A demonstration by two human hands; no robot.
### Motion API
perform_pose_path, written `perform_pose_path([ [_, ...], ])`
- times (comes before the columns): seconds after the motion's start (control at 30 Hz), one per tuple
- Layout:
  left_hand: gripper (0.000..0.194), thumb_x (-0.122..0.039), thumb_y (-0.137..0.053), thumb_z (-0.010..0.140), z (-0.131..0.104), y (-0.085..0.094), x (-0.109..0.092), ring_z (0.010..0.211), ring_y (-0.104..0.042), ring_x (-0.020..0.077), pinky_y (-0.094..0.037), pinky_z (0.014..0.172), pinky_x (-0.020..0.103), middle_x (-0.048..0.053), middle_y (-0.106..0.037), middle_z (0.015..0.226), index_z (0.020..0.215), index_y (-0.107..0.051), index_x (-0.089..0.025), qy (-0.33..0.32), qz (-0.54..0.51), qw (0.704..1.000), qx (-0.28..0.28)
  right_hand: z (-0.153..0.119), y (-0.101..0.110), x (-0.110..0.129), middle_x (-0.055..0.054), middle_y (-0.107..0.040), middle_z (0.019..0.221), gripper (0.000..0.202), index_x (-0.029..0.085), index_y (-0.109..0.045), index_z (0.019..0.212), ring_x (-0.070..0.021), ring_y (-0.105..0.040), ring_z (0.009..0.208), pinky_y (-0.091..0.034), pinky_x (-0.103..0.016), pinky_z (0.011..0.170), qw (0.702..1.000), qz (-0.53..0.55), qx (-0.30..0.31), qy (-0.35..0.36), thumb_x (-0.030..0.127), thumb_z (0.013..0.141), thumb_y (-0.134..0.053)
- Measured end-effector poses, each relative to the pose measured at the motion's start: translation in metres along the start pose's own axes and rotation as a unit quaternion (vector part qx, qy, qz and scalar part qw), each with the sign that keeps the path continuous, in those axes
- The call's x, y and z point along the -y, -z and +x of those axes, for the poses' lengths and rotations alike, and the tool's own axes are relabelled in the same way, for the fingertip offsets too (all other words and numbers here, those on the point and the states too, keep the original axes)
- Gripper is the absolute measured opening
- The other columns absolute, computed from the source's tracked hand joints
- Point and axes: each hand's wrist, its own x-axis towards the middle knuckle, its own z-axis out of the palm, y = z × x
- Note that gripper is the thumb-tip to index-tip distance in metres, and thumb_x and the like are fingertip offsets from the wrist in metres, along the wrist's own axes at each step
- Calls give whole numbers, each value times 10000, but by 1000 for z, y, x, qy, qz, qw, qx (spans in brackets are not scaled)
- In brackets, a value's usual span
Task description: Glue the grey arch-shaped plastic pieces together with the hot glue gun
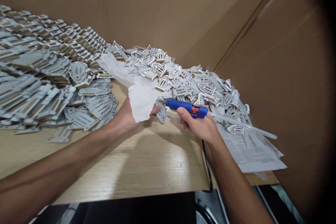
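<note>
My right hand (201,124) is wrapped round a blue hot glue gun (181,106), with a long clear glue stick (244,125) jutting from its back end. Its nozzle points left and meets a small grey arched window-shaped piece (162,113). That piece is pinched in my left hand (154,111), whose fingers show only in part. A torn sheet of white paper (141,103) covers most of the left hand. Whether glue is coming out cannot be made out. Just beyond both hands lies a loose heap of similar arched pieces (174,72), some showing white and gold fronts.
Stacked rows of the same pieces (52,59) fill the table's left side. Printed paper sheets (244,150) lie under the heap at right. Cardboard walls (170,10) enclose the back and right. A black cord (207,164) runs over the wooden table's (147,168) front edge.
</note>
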Motion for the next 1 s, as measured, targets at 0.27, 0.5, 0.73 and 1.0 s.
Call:
perform_pose_path([
  [0.27,290,-419,-792,857,0,-1,-3,700,-584,181,-472,617,338,7,-678,744,725,-618,-228,-15,55,998,-18,-2,-2,0,-22,-573,475,572,257,-590,559,-199,-576,483,-432,-340,506,999,-18,-40,4,747,811,-744],
  [0.5,285,-375,-823,802,3,-2,-7,690,-571,151,-521,611,309,-7,-644,750,742,-597,-213,-18,25,999,-17,0,-4,-5,-33,-595,505,594,261,-579,548,-207,-587,509,-428,-351,517,998,-28,-46,12,763,827,-731],
  [0.73,265,-352,-860,737,1,-4,-12,667,-603,156,-561,570,302,6,-686,754,724,-629,-223,20,-22,999,-31,0,-4,-2,-15,-566,471,582,277,-539,521,-192,-551,499,-375,-325,463,999,2,-43,33,711,844,-753],
  [1.0,243,-314,-794,836,1,-3,-17,691,-570,154,-512,666,309,3,-673,733,721,-607,-209,-36,61,997,-33,-2,-8,1,24,-457,470,611,264,-456,523,-149,-417,465,-330,-325,477,995,-42,-41,83,669,904,-711],
])
